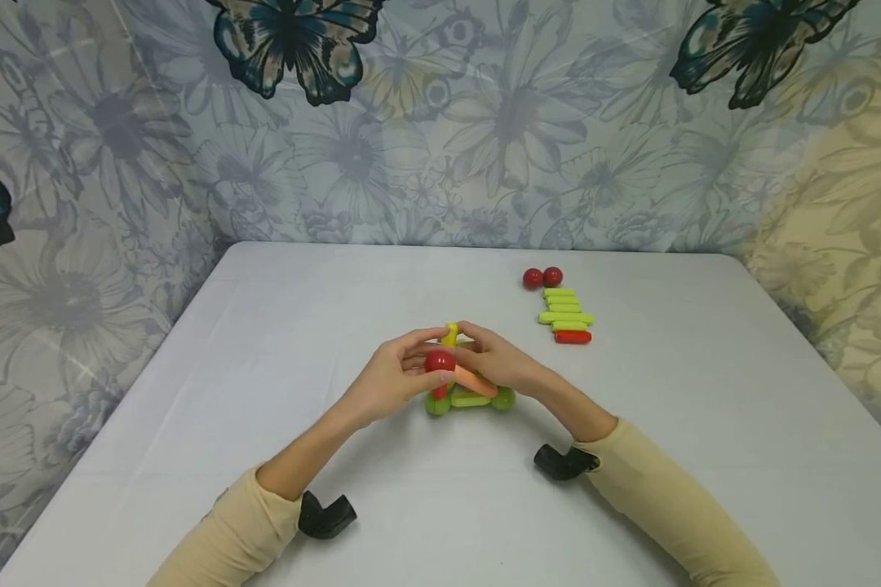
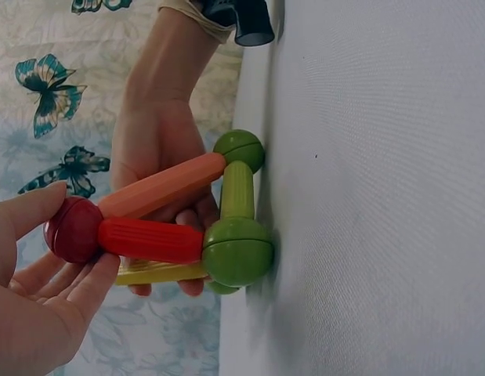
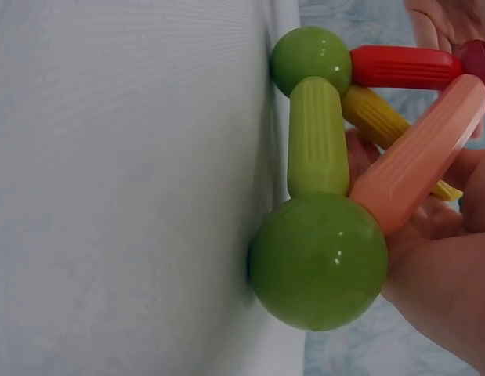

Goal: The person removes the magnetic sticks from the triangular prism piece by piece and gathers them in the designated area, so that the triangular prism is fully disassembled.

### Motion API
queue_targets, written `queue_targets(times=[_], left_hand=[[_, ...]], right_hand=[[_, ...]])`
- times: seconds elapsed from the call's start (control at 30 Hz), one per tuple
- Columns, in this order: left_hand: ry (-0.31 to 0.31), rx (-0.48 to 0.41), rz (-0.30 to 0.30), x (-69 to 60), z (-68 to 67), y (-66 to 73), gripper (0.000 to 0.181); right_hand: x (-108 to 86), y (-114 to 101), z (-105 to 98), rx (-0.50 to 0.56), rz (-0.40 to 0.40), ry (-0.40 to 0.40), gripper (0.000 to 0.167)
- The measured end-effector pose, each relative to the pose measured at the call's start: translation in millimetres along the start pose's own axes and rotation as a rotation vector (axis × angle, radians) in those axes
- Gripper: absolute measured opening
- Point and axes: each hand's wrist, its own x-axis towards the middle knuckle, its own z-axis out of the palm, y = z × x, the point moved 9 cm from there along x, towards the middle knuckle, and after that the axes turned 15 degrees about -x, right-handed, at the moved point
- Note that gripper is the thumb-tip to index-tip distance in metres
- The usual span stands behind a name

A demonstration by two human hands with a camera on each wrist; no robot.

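Observation:
Together both hands hold a small frame of magnetic building rods and balls on the white table. My left hand (image 1: 382, 381) pinches a dark red ball (image 2: 74, 229) at its top between thumb and fingers. From that ball a red rod (image 2: 152, 240) and an orange rod (image 3: 422, 153) slope down to two green balls (image 3: 318, 262), joined by a lime rod (image 3: 318, 141). Behind them a yellow rod (image 1: 450, 333) leans up from the base. My right hand (image 1: 510, 363) reaches round the back, fingers curled about the yellow rod; part of its grip is hidden.
Farther back and to the right lie two red balls (image 1: 533, 279), several lime rods (image 1: 564, 308) in a row and a red rod (image 1: 573, 337). The far table edge (image 1: 382, 245) meets a butterfly-patterned wall. Black wrist mounts (image 1: 327, 517) hang under both sleeves.

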Motion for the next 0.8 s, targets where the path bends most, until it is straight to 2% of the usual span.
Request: queue_targets(times=[0.13, 0.27, 0.37, 0.8], left_hand=[[-0.003, 0.007, -0.002, 0.6, -0.2, -0.2, 0.058], [-0.015, 0.01, 0.002, 0.6, 0.5, -0.1, 0.058], [-0.021, 0.004, 0.003, 0.6, 0.7, -0.6, 0.059], [-0.007, -0.001, -0.019, 1.1, 0.1, -2.7, 0.058]], right_hand=[[-0.3, -6.6, 3.3, -0.018, -0.053, -0.029, 0.032], [0.0, -12.3, 2.3, -0.033, -0.107, -0.009, 0.022], [-0.7, -13.9, 0.4, -0.009, -0.112, 0.006, 0.022], [-15.1, 20.1, -33.2, 0.137, 0.082, 0.194, 0.041]])
